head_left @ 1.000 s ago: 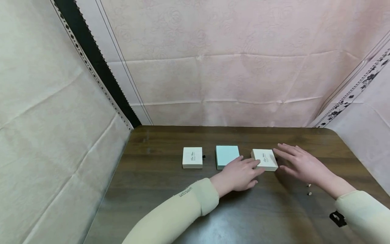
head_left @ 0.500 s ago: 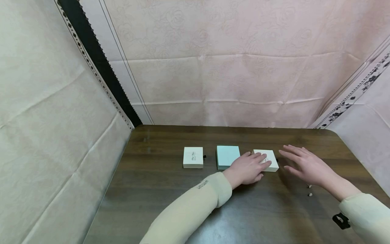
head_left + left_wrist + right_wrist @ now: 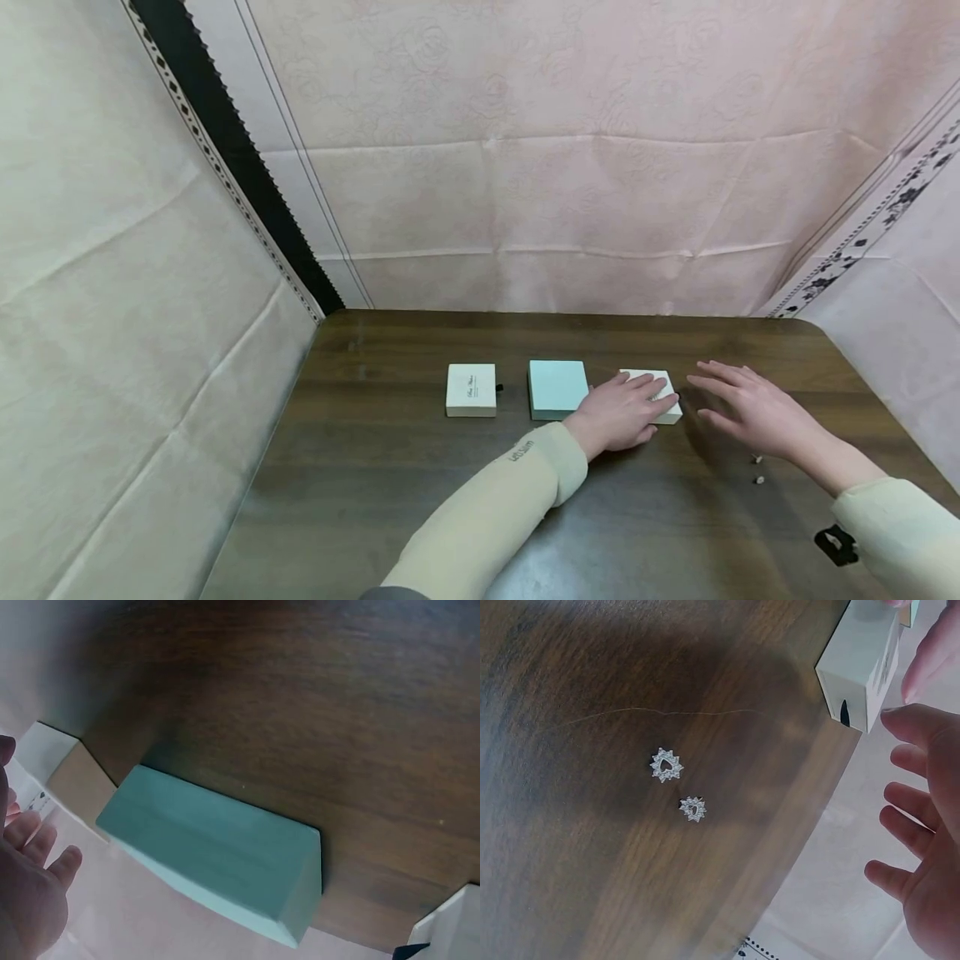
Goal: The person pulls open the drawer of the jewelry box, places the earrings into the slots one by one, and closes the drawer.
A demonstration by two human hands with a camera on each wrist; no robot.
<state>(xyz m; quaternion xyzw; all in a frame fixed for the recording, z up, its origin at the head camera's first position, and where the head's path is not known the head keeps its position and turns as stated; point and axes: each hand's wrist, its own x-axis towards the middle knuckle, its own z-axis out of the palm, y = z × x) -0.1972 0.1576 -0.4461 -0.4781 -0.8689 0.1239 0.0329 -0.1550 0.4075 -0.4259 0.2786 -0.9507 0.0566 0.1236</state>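
My left hand [image 3: 617,414] lies over the right-hand white box [image 3: 859,667], its relaxed fingers covering much of the printed lid. My right hand [image 3: 753,412] hovers at the right side of that box, fingers spread and holding nothing. In the right wrist view, a black ribbon tab [image 3: 844,714] pokes from the box's end, with my right thumb tip close by. Below the right hand, two silver earrings with clear stones, a larger one [image 3: 666,765] and a smaller one [image 3: 694,808], lie on the wooden table [image 3: 390,517].
A pale teal box [image 3: 558,387] stands just left of my left hand. Further left is another white box [image 3: 471,390] with its own black tab. A small black object [image 3: 836,546] shows beside my right sleeve. Pale cloth [image 3: 540,200] hangs behind the table.
My left hand has moved right, from between the teal box and the right-hand white box to over that white box. My right hand has shifted slightly right, away from the box.
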